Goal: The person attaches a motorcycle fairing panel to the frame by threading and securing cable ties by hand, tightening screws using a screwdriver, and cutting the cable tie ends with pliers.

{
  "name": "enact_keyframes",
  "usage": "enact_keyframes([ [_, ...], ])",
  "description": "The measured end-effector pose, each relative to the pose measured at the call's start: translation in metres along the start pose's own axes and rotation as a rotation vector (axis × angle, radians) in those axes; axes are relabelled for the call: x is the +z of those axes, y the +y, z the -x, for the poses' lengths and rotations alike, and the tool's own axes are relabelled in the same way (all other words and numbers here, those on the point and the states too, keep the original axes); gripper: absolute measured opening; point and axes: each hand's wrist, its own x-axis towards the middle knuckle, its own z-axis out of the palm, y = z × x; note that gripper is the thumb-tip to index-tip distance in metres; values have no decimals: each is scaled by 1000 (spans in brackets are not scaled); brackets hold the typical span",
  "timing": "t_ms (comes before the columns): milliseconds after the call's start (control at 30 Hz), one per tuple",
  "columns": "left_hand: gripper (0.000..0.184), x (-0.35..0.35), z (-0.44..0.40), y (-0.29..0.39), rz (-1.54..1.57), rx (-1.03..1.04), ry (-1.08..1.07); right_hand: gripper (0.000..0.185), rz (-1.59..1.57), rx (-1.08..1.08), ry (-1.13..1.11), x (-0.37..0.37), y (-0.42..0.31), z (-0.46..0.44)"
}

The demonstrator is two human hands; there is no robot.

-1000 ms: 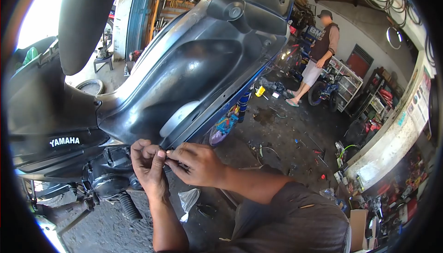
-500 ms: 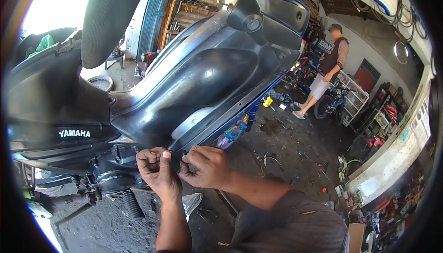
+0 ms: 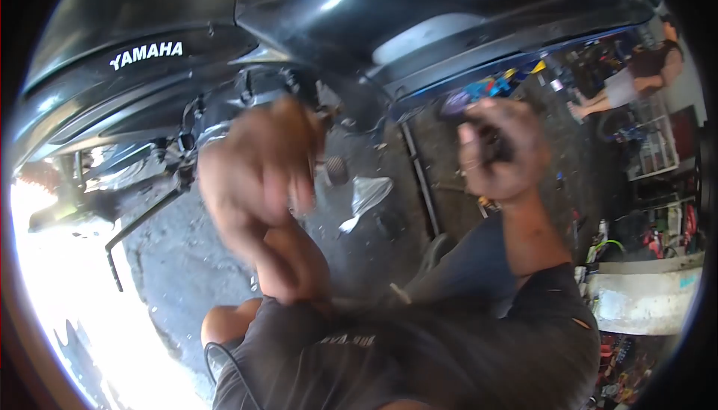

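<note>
My left hand (image 3: 258, 163) hangs in front of the scooter's lower side, its fingers bent downward and smeared by motion. Whether anything is in it does not show. On the right, my right hand (image 3: 512, 148) is raised below the edge of the scooter's leg shield, apart from the left hand. Its fingers curl inward around a dark spot, and what they hold, if anything, is unclear. Close above both hands is the black scooter (image 3: 314, 29), with white YAMAHA lettering on its side panel.
A clear plastic bag (image 3: 368, 199) lies on the dark, stained floor (image 3: 179, 253). Beside it runs a dark metal bar (image 3: 420, 178). At the far right a person (image 3: 647, 74) stands near a white shelf rack (image 3: 658, 145). A pale, worn panel (image 3: 643, 305) stands lower right.
My hands were close together, fingertips nearly meeting; now they are apart, the right one farther right. The view has tilted down, showing more floor and my dark shirt.
</note>
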Motion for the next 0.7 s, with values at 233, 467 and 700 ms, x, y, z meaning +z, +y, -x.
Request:
enact_keyframes([
  [233, 59, 1, 21, 119, -235, -305, -387, 39, -189, 111, 75, -22, 19, 5],
  [467, 51, 46, 18, 190, -516, -450, -437, 36, -232, 109, 84, -33, 32, 6],
  [700, 44, 100, 5, 226, -724, -512, -429, 34, -302, 115, 12, -48, 44, 7],
])
